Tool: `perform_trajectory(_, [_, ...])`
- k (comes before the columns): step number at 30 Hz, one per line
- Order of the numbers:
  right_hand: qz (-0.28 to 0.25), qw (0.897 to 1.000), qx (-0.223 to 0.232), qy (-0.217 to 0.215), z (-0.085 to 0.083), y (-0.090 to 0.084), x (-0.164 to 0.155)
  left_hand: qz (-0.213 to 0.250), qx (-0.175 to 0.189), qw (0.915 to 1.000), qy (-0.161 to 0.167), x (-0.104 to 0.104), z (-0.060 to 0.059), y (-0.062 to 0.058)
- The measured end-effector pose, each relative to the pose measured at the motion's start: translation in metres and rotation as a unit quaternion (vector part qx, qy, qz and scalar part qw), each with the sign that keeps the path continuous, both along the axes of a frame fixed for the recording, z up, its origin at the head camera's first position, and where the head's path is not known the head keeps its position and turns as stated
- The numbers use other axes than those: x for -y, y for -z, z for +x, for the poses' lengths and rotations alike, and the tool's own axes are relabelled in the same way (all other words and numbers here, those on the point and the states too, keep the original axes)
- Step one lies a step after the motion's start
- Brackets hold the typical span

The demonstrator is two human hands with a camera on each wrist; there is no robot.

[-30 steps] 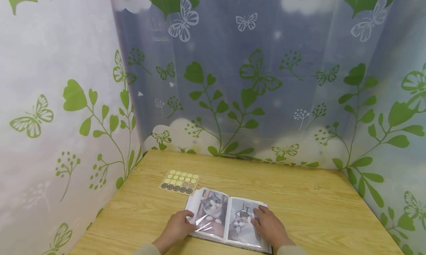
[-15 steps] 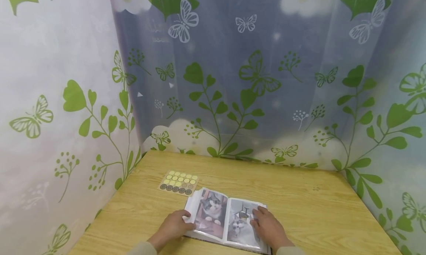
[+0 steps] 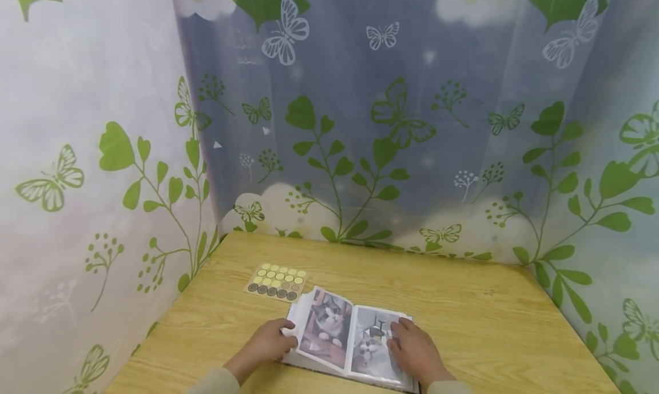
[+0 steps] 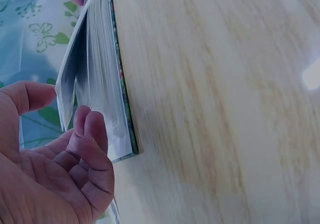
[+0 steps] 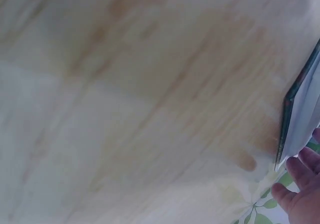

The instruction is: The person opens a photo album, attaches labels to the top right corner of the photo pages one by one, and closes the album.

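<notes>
A photo album (image 3: 352, 339) lies spread on the table, a cat photo on each facing page. My left hand (image 3: 265, 345) is at its left edge. In the left wrist view, the left thumb touches the outer edge of a raised page (image 4: 67, 79), with curled fingers just beneath it. That page arches away from the stack of pages below. My right hand (image 3: 418, 351) rests on the right page, its fingers extended over the photo's outer side. Only part of the right hand (image 5: 300, 194) shows in the right wrist view, beside the album's corner (image 5: 287, 134).
A card with rows of yellow and dark round stickers (image 3: 275, 281) lies just beyond the album's upper left corner. The wood-grain table (image 3: 463, 302) is bounded by curtains (image 3: 329, 125) printed with leaves and butterflies at the back and sides.
My left hand has shifted slightly left, and the left page has lifted and tilted, its glare gone. The right hand stays in place on the right page.
</notes>
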State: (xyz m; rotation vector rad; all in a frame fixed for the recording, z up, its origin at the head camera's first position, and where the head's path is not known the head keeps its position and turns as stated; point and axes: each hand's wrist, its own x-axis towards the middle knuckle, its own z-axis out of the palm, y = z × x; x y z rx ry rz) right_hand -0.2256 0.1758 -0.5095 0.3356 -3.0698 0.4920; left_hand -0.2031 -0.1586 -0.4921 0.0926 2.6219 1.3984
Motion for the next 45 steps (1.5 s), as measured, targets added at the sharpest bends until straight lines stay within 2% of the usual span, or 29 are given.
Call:
perform_trajectory(5, [-0.012, 1.000, -0.027, 0.001, 0.002, -0.002, 0.001, -0.005, 0.009, 0.9999, 0.001, 0.001, -0.003, -0.003])
perform_trajectory(8, [-0.022, 0.998, -0.060, -0.006, 0.004, -0.001, 0.003, -0.006, 0.014, 0.9999, -0.003, 0.002, -0.003, -0.005])
perform_trajectory(11, [-0.026, 0.995, -0.093, -0.022, 0.005, 0.000, 0.008, -0.006, 0.016, 0.9998, -0.009, 0.003, -0.003, -0.007])
perform_trajectory(16, [-0.036, 0.991, -0.116, -0.053, 0.006, 0.001, 0.020, -0.005, 0.017, 0.9996, -0.023, 0.006, -0.005, -0.003])
perform_trajectory(22, [-0.047, 0.986, -0.117, -0.107, 0.010, 0.000, 0.040, -0.031, 0.004, 0.9984, -0.047, 0.015, -0.018, 0.007])
perform_trajectory(29, [-0.037, 0.982, -0.098, -0.160, 0.017, -0.002, 0.058, -0.046, -0.006, 0.9960, -0.077, 0.029, -0.032, 0.008])
perform_trajectory(38, [0.002, 0.979, -0.084, -0.187, 0.020, 0.002, 0.075, -0.116, -0.043, 0.9858, -0.114, 0.043, -0.046, 0.000])
perform_trajectory(45, [0.019, 0.980, -0.072, -0.182, 0.022, 0.003, 0.081, -0.149, -0.064, 0.9781, -0.131, 0.055, -0.062, -0.001])
